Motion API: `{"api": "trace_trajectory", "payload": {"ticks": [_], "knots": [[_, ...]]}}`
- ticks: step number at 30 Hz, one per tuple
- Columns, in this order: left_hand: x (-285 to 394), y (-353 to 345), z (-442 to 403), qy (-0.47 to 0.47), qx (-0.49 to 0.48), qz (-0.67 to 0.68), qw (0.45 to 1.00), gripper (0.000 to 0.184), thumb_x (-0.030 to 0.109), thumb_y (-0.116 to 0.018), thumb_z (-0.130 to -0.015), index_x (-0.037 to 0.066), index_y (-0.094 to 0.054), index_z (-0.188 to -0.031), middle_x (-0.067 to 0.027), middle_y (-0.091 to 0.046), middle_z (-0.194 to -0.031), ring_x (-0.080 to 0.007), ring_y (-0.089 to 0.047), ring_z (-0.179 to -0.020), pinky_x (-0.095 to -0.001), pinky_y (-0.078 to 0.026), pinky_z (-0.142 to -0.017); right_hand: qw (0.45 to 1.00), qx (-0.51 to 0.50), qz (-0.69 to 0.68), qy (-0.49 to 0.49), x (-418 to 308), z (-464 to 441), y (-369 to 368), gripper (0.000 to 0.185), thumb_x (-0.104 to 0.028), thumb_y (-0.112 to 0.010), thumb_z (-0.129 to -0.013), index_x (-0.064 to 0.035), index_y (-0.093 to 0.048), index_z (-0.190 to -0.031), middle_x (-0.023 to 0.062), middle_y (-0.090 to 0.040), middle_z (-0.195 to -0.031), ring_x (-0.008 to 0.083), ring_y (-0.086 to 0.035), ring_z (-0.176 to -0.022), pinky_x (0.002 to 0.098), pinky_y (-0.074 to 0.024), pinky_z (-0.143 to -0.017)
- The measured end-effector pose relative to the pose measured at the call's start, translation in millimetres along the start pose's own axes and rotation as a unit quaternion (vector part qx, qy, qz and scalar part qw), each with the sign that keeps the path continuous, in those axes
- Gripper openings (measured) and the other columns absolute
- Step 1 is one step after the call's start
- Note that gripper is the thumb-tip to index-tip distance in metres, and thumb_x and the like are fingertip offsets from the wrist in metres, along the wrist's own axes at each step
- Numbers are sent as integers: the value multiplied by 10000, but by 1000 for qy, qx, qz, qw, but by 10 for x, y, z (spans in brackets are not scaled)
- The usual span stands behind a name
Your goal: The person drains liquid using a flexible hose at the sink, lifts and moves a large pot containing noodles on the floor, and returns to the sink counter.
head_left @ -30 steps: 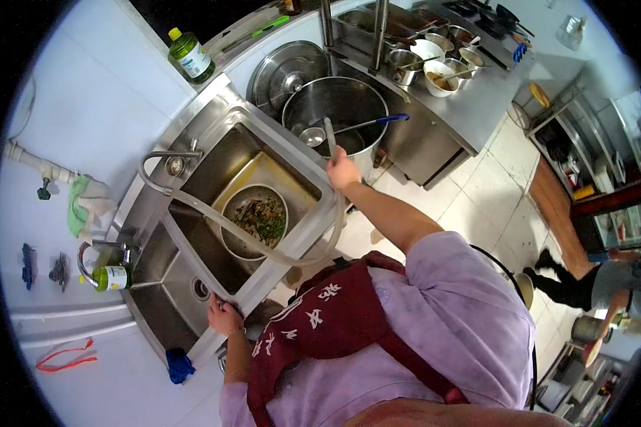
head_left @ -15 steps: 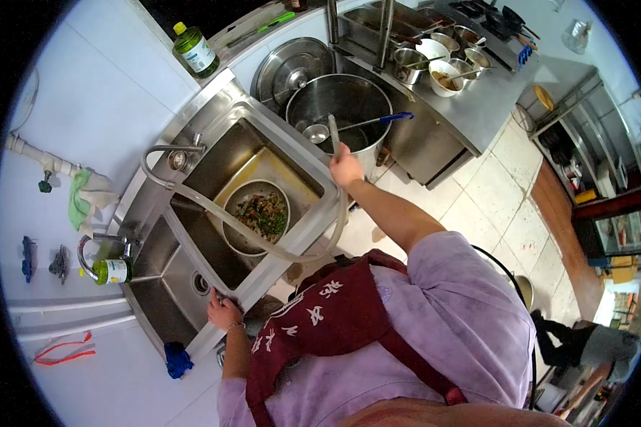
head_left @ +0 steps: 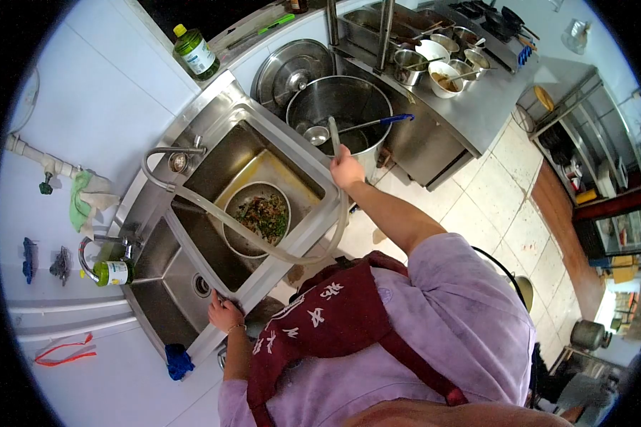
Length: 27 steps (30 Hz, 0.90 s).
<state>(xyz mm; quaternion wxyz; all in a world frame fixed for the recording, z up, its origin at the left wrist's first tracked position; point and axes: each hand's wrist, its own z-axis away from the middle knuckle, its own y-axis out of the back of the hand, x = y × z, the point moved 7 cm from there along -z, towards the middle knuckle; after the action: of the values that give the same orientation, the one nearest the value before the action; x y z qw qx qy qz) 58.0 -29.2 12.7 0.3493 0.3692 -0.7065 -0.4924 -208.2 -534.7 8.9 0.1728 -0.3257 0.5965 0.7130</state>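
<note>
— What does the head view give you from over there?

— I'm looking down on the right hand [head_left: 347, 169], beside a large metal pot [head_left: 367, 99]. Its fingers are wrapped around a pale hose [head_left: 214, 213].

— Where does that hose run?

— From the faucet [head_left: 174, 150], above a bowl [head_left: 236, 240] of chopped food [head_left: 269, 220] in the larger basin [head_left: 278, 167], out past the near edge of the sink [head_left: 260, 281], then back up to that hand. Its free end is over the pot's mouth, close to the cup of a ladle [head_left: 318, 135]. I can't tell whether they touch.

— And the ladle's handle?

— Across the pot's rim, blue at the end.

— The left hand [head_left: 225, 314]?

— On the sink's near edge by the smaller basin [head_left: 176, 277], forefinger stretched out. From here I can't tell whether it grips or merely rests.

— Behind the pot?

— A round metal lid [head_left: 292, 71], propped up on its edge.
</note>
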Motion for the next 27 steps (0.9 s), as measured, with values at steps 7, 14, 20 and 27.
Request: {"api": "trace_trajectory", "payload": {"ticks": [7, 14, 20, 27], "knots": [[-2, -5, -12, -1, -20, -1, 1000, 496, 197, -461, -790, 199, -540, -1280, -141, -566, -919, -345, -531, -870, -486, -392, -815, 1000, -3, -1, -1, -25, 13, 26, 579, -284, -460, -863, -60, -303, -1374, 219, -662, -873, 391, -638, -799, 482, -505, -738], [-26, -22, -9, 11, -29, -14, 999, 490, 202, -460, -790, 191, -543, -1273, -142, -564, -927, -343, -530, -881, -483, -392, -819, 1000, 12, -7, -1, 10, -5, -10, 567, -292, -469, -861, -74, -326, -1365, 216, -663, -875, 388, -641, -793, 485, -505, -734], [27, 73, 20, 0, -13, 8, 1000, 506, 203, -465, -780, 200, -535, -1281, -152, -572, -941, -345, -536, -880, -490, -398, -811, 1000, -6, -5, -16, -24, 22, 39, 575, -278, -485, -854, -67, -327, -1364, 217, -660, -923, 379, -640, -841, 479, -499, -774], [-6, 0, -1, 4, -6, 17, 1000, 515, 187, -469, -774, 210, -536, -1284, -148, -574, -930, -349, -539, -870, -491, -404, -789, 999, -6, -35, -24, -37, 31, 54, 566, -288, -495, -841, -114, -372, -1365, 236, -646, -979, 395, -619, -913, 471, -481, -831]]}}
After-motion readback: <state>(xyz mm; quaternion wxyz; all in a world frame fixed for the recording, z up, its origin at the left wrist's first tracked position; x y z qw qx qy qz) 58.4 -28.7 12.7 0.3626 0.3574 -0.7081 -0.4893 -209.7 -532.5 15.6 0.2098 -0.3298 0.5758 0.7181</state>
